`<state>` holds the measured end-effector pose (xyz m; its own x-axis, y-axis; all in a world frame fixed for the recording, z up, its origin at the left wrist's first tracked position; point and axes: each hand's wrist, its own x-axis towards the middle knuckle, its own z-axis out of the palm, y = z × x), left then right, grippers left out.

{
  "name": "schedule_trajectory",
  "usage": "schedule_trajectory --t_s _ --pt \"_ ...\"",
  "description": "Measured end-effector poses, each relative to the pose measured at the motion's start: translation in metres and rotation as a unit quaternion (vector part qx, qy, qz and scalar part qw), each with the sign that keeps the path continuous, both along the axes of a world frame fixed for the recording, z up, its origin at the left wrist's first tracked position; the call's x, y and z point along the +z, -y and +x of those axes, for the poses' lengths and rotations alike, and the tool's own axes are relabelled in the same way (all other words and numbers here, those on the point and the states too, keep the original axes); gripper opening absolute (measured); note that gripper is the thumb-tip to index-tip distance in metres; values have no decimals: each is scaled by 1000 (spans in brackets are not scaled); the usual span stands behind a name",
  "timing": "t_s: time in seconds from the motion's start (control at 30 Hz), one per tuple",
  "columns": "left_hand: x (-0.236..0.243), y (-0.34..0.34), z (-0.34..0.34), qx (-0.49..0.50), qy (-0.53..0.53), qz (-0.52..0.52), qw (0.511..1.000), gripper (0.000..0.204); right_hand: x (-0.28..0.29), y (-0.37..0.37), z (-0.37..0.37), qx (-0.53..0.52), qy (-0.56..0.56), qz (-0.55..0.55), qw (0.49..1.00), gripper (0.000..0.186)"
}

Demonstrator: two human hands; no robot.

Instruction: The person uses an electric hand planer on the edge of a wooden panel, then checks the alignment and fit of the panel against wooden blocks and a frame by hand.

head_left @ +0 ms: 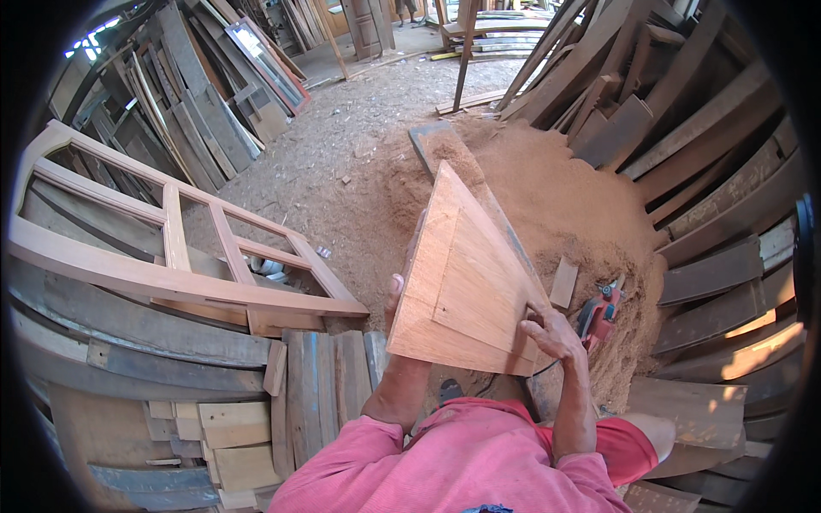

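Note:
I hold a light reddish wooden panel (462,265) with bevelled borders up in front of me, tilted, its narrow-looking far end over a dusty plank. My left hand (395,299) grips its left edge from behind; only some fingertips show, the rest is hidden by the panel. My right hand (552,329) is at the panel's right side, fingers bent against its face near the edge. A red power tool (599,318) with a black cord lies in the sawdust just right of my right hand, beside a small loose board (564,282).
An unfinished door frame (184,274) leans at the left over stacked planks (145,350). Dark boards (710,282) line the right side around a sawdust pile (590,214). A grey plank (428,147) lies ahead. A post (466,60) stands farther back; a person's legs (406,13) show in the distance.

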<state>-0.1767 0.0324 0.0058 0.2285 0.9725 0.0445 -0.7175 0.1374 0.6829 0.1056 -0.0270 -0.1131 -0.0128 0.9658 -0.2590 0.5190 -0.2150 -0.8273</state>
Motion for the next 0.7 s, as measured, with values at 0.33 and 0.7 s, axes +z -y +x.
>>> schedule_trajectory --t_s 0.33,0.7 --pt "-19 -27 -17 148 12 -28 988 77 -166 21 53 -49 167 -187 967 52" --pt "-72 -49 -51 147 93 -23 985 65 -221 41 34 -301 29 -128 944 49"
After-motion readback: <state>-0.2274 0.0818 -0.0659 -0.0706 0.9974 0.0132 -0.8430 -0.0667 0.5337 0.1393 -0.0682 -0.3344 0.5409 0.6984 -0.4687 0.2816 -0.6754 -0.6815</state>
